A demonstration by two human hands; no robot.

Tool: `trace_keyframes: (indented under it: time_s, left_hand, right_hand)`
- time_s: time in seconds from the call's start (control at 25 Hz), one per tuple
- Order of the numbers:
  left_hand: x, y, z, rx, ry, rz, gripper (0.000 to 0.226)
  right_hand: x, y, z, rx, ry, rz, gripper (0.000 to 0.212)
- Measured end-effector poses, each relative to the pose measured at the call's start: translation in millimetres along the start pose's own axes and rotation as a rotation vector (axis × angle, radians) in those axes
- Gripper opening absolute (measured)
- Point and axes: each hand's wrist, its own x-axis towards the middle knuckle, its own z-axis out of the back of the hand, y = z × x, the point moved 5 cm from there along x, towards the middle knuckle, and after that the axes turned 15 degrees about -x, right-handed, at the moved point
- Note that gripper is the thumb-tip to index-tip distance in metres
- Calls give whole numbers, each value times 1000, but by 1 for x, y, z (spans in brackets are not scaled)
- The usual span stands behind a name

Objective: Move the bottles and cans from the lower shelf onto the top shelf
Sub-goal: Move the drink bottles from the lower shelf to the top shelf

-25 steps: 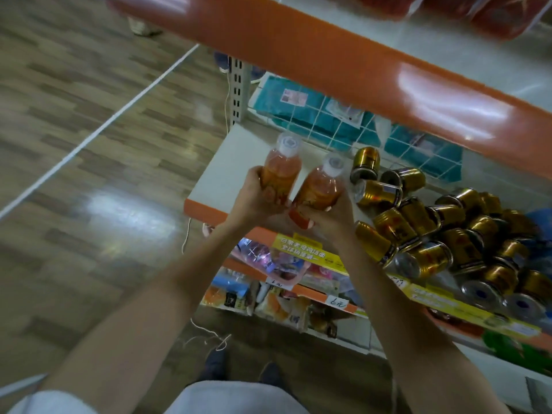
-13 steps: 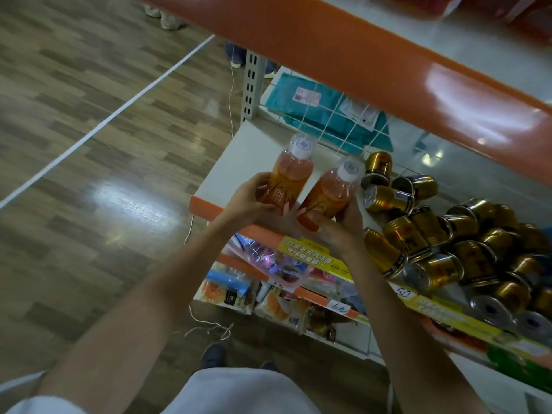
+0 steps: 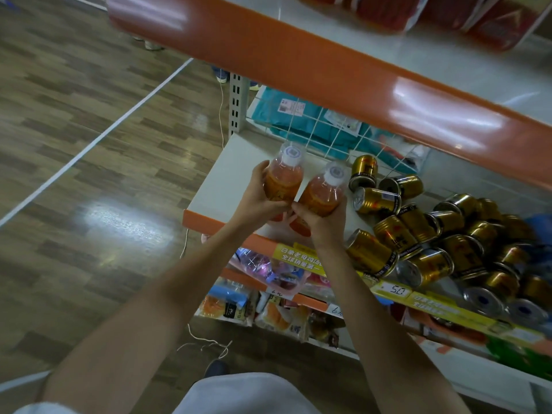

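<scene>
My left hand point(image 3: 259, 201) grips an orange drink bottle point(image 3: 283, 179) with a white cap. My right hand point(image 3: 321, 224) grips a second orange bottle point(image 3: 324, 191) of the same kind. Both bottles are held side by side above the left end of the lower white shelf point(image 3: 230, 180). To their right several gold cans point(image 3: 418, 234) lie tumbled in a heap on that shelf. The top shelf point(image 3: 373, 49), with a glossy orange front edge point(image 3: 328, 82), runs overhead across the frame.
Red packages point(image 3: 448, 10) lie on the top shelf at the far right. A white wire grid point(image 3: 325, 135) backs the lower shelf, with teal packs behind it. Snack bags and a plastic bottle point(image 3: 263, 267) fill the shelves below. Wooden floor lies to the left.
Both hands stay on the two bottles, holding them close together. The bottles sit slightly higher and more upright over the shelf, and the view has tilted upward toward the top shelf.
</scene>
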Motion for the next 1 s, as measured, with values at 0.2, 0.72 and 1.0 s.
trace_keyframes:
  time_s: [0.2,0.72,1.0]
  left_hand:
    - [5,2,-9,-31,-24,-12,86]
    - [6,-1,-4,0,55,161,72]
    - [-26,-28,-9,-49,77,171,60]
  right_hand:
    - [1,-1,3,-54,-70,-6,67]
    - [-9,8,7,-134,-12,-135,72]
    - [-37,28,27,-63,-96,-123,66]
